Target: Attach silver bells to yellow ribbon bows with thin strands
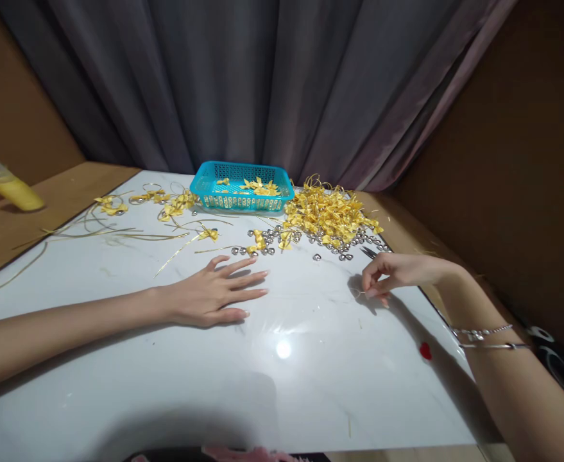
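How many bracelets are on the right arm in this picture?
2. Both are on the right forearm: one chain-like bracelet nearer the right hand, and one plain thin bracelet just behind it. More may be hidden beyond the frame edge.

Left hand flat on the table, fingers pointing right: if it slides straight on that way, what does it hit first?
Probably the right hand, pinching something thin at the table's right edge. Between it and the left hand the white surface looks bare; the silver charms lie farther back, likely off that line.
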Tool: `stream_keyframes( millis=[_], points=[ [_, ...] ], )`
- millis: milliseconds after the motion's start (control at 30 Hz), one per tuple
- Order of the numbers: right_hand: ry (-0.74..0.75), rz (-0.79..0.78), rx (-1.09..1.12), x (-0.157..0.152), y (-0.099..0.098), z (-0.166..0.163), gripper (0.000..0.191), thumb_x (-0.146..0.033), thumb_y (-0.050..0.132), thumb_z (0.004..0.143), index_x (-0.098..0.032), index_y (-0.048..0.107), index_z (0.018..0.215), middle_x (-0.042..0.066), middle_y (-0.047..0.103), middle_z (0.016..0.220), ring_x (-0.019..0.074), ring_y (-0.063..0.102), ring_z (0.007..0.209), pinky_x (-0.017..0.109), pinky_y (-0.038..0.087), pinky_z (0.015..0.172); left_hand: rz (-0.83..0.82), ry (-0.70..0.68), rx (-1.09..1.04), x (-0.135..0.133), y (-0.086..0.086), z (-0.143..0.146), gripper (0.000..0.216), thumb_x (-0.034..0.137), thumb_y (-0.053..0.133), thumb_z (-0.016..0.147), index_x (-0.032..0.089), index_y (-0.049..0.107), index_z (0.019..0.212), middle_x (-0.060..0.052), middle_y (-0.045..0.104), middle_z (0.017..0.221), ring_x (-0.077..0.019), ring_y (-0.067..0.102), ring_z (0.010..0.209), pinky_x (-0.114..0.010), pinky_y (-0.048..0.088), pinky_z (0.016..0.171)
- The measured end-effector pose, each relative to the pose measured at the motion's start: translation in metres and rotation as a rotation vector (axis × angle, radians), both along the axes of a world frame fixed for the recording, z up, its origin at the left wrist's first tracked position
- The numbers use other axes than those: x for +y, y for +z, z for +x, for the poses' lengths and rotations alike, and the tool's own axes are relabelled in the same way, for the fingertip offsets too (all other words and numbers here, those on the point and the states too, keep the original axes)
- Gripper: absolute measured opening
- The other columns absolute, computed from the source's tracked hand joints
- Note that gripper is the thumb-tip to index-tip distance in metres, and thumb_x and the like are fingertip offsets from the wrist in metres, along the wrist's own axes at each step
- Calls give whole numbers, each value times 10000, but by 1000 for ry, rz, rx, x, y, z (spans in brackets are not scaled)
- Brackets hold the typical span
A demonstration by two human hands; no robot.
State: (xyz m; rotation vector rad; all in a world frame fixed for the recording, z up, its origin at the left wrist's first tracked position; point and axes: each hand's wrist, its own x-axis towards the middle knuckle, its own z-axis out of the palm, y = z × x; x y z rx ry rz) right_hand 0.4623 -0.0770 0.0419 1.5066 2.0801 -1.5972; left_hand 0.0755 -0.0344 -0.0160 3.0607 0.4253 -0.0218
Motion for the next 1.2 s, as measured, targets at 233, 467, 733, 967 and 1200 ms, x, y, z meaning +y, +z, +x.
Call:
stream_keyframes(
  millis=[233, 467, 733, 967, 1200],
  points=[
    [-5, -2, -11, -1, -2, 1, 238, -370, 614, 774, -143, 633, 705, 21, 625, 604, 138, 546, 585, 264, 426, 592, -130, 47, 51, 6, 6, -2, 433, 428, 225, 982, 425, 241, 1414, 40, 109, 1542, -293, 59, 1408, -502, 142, 1048],
    [-16, -24, -9, -4, -6, 8, 219, -362, 618, 767, -153, 641, 707, 19, 631, 626, 140, 540, 584, 271, 417, 594, -102, 45, 50, 12, 7, -31, 453, 422, 326, 963, 466, 231, 1403, 64, 98, 1539, -287, 36, 1411, -493, 127, 1070],
    [-28, -49, -4, -4, -7, 12, 201, -328, 607, 781, -141, 636, 713, 19, 621, 622, 133, 525, 592, 268, 408, 602, -143, 127, 52, 2, 11, -56, 458, 433, 359, 948, 508, 238, 1383, 84, 110, 1532, -286, 86, 1410, -485, 183, 1066],
    [-22, -59, -12, -3, -9, 12, 237, -370, 624, 783, -147, 630, 700, 27, 627, 619, 136, 529, 580, 268, 409, 583, -220, 169, 17, 4, 9, -72, 433, 355, 164, 990, 477, 227, 1401, 67, 89, 1537, -264, 73, 1413, -480, 214, 1055],
    [-26, -60, -6, -1, -9, 10, 215, -346, 625, 779, -150, 624, 692, 21, 623, 614, 127, 523, 573, 260, 404, 575, -207, 192, -43, -7, 7, -69, 463, 396, 181, 979, 421, 148, 1441, 23, 118, 1542, -298, 87, 1407, -516, 188, 1056]
  ],
)
